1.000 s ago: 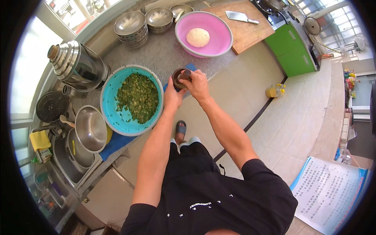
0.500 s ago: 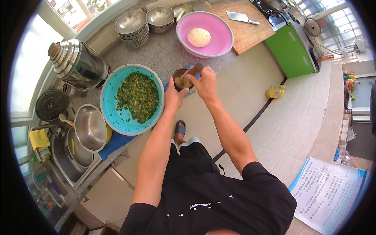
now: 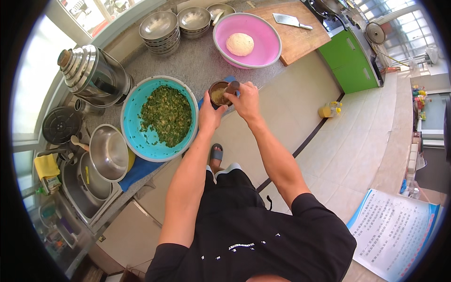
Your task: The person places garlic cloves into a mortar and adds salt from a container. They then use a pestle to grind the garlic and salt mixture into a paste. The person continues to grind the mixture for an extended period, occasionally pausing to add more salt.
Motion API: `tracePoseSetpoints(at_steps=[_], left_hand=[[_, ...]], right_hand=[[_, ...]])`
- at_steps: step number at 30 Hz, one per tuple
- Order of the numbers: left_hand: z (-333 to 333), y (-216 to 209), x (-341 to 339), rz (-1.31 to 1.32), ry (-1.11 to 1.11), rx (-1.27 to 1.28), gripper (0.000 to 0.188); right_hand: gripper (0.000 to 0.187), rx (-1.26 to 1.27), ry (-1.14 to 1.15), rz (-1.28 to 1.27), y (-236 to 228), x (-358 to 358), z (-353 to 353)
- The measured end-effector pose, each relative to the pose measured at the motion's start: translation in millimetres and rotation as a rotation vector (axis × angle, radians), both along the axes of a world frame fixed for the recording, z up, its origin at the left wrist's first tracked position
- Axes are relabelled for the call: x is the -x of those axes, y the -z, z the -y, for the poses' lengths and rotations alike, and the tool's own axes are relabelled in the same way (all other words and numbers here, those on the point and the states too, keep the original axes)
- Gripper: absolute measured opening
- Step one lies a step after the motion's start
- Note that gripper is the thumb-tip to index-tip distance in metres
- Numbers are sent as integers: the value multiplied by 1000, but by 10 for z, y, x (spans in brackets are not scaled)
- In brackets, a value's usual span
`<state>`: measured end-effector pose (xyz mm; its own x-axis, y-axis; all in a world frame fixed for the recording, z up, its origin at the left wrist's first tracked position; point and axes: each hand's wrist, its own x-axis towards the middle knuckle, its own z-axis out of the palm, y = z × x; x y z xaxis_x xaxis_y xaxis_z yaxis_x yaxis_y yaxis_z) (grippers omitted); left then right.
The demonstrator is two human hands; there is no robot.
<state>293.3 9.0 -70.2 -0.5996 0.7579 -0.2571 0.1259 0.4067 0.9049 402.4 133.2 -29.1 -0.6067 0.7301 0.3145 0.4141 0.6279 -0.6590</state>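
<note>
My left hand (image 3: pixel 210 115) is closed round the side of a small dark brown mortar (image 3: pixel 212 89) at the counter's front edge. Pale, mashed-looking stuff lies inside it. The fingers of my right hand (image 3: pixel 246 100) are closed on a brown wooden pestle (image 3: pixel 233 86), tilted at the mortar's right rim; its lower end is hidden by my fingers. Left of the mortar stands a large turquoise basin (image 3: pixel 131 136) holding chopped greens (image 3: pixel 168 115). Beyond the mortar, a pink basin (image 3: pixel 268 40) holds a round ball of dough (image 3: pixel 239 44).
Stacked steel bowls (image 3: pixel 159 28) stand at the back, beside a steel pot (image 3: pixel 94 82). A cleaver (image 3: pixel 289 20) lies on the wooden board (image 3: pixel 305 40) at far right. Steel basins (image 3: pixel 107 152) sit by the sink (image 3: pixel 75 188). Yellowish bottles (image 3: pixel 329 110) stand on the floor.
The pestle's upper end has swung left and toward me, and more of the mortar's contents shows. My left hand keeps its hold on the mortar.
</note>
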Motion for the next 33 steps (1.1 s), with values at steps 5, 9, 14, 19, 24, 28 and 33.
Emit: tracePoseSetpoints(at_steps=[5,9,14,19,24,28,33], left_hand=[[-96,-45,-4,-22,23,-14,100],[-22,97,19,-50,-9,-8,100],[-65,2,-31,-13,20,13,100],[-38,64,3,-54,-8,-2,99],[-64,-64,-23,-61,21,65,102],[16,-167,7,76,-22,208,118],[280,-254,103,194,106,50,115]], right_hand=[[28,-2,-52,-111,160,53,44],[29,-117,-43,21,-138,79,-60],[24,124,-3,-41,131,-41,38],[28,-23,-1,25,-77,81,-16],[34,69,50,198,148,35,73],[32,92,40,81,-34,95,140],[30,35,114,-66,-30,129,190]])
